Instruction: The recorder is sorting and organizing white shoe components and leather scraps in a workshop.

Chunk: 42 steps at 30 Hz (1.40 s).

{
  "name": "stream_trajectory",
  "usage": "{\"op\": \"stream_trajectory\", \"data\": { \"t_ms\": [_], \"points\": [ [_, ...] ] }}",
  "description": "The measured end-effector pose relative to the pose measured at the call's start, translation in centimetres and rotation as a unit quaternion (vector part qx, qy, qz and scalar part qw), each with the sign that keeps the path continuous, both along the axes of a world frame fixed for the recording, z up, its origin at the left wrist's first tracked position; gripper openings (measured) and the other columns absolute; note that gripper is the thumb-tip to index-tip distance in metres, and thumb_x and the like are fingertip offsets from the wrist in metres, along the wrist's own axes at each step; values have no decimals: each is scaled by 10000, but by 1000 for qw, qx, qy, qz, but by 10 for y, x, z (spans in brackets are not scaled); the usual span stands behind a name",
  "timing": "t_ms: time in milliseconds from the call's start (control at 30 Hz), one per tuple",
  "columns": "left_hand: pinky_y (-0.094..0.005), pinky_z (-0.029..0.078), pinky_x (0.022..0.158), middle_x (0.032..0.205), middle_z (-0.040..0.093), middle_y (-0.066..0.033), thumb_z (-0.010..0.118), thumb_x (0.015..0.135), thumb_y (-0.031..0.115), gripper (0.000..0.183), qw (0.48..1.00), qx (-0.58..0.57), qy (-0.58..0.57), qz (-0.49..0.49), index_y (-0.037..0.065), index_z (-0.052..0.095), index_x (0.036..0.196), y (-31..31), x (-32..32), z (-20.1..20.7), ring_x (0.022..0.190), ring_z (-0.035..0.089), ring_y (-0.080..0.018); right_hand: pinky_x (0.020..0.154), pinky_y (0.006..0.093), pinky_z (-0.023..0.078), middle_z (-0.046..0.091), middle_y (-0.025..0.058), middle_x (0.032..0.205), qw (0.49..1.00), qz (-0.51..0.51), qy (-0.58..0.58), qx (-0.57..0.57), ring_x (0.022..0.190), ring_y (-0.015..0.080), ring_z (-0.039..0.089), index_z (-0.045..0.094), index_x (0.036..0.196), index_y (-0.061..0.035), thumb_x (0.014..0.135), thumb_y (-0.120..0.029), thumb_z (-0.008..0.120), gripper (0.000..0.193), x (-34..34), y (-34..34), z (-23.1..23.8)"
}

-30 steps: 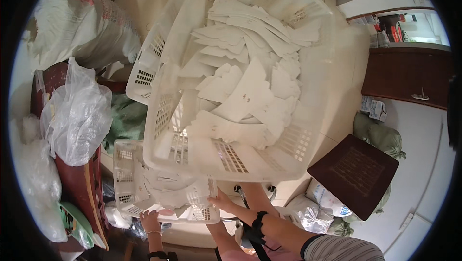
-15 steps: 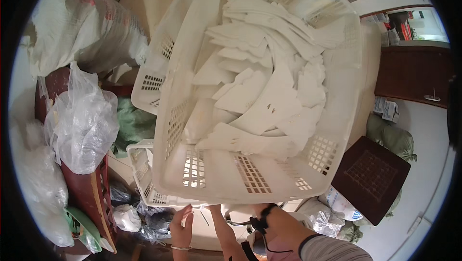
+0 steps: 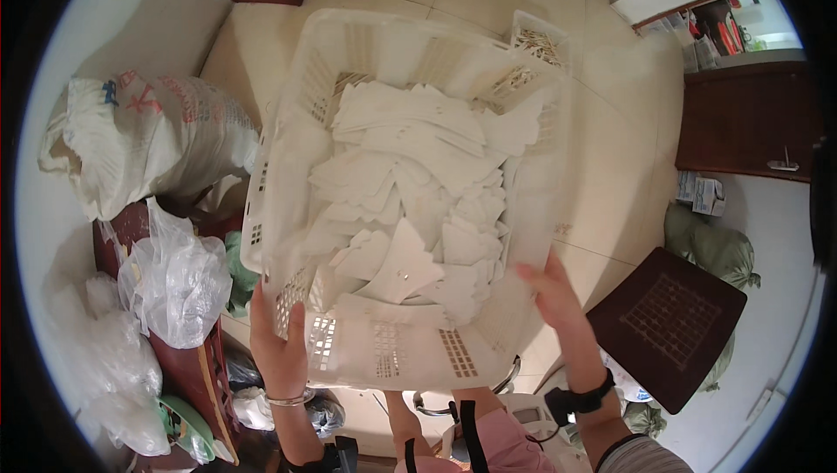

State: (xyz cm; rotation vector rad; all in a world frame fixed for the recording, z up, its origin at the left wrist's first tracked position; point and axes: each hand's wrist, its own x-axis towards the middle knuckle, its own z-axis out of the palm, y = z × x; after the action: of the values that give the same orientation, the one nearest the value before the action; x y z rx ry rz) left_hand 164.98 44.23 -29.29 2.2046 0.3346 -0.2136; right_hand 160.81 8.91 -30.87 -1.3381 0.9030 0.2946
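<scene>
A large white plastic basket [image 3: 392, 368] with slotted walls fills the middle of the view. Inside it lie stacks of flat white pieces with scalloped edges [image 3: 410, 137], which look like cut card or paper. My left hand [image 3: 281, 347], with a bracelet at the wrist, grips the basket's left side close to the near corner, thumb over the rim. On the right side, near the same end, my right hand [image 3: 558, 294] holds the rim, its thumb toward the inside. The fingertips of both hands are partly hidden by the basket walls.
A small white container of thin sticks [image 3: 539, 41] stands by the basket's far right corner. At left are a stuffed white sack [image 3: 157, 142] and a clear plastic bag [image 3: 174, 277]. A dark brown square stool [image 3: 667, 329] stands at right, beside green sacks [image 3: 711, 242].
The basket has gone lower and away from me, appearing smaller and more level. My left hand has moved up onto its left side, and my right hand now shows at its right side.
</scene>
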Motion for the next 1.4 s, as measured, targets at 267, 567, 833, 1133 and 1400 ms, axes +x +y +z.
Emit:
{"op": "stream_trajectory", "data": {
  "t_ms": [267,567,833,1133,1400],
  "points": [
    [-266,418,872,1052,580,-64,531,831,-41,308,945,-242,44,214,-35,512,1138,16,-38,-11,971,542,-138,770,249,454,590,14,972,995,-24,-70,-62,879,111,560,516,1144,3,798,26,570,351,-59,26,13],
    [-258,420,851,981,582,-40,551,803,-80,217,882,-299,39,362,22,504,989,19,-140,55,914,544,-122,589,215,437,599,-5,821,988,90,-52,-114,697,58,546,594,978,-6,795,27,581,187,-97,27,89],
    [-250,424,853,986,603,-43,575,774,-98,271,851,-334,21,406,23,523,1011,75,-223,108,905,565,-118,701,251,467,618,27,941,978,153,-110,-91,825,101,579,594,1019,7,802,20,574,218,-112,75,119],
    [-293,499,678,884,629,-118,669,664,-54,311,890,-149,133,409,-91,616,968,173,-366,152,741,615,-185,767,286,481,630,87,980,819,513,-222,-129,894,168,594,521,1193,20,789,-28,575,410,-114,195,138],
    [-320,458,623,906,631,-124,670,772,53,276,777,-100,272,558,-89,623,1004,183,-489,199,724,569,-209,617,371,486,605,163,735,770,629,13,107,640,249,616,307,1407,-116,720,-80,494,713,-157,276,89]
  ]
}}
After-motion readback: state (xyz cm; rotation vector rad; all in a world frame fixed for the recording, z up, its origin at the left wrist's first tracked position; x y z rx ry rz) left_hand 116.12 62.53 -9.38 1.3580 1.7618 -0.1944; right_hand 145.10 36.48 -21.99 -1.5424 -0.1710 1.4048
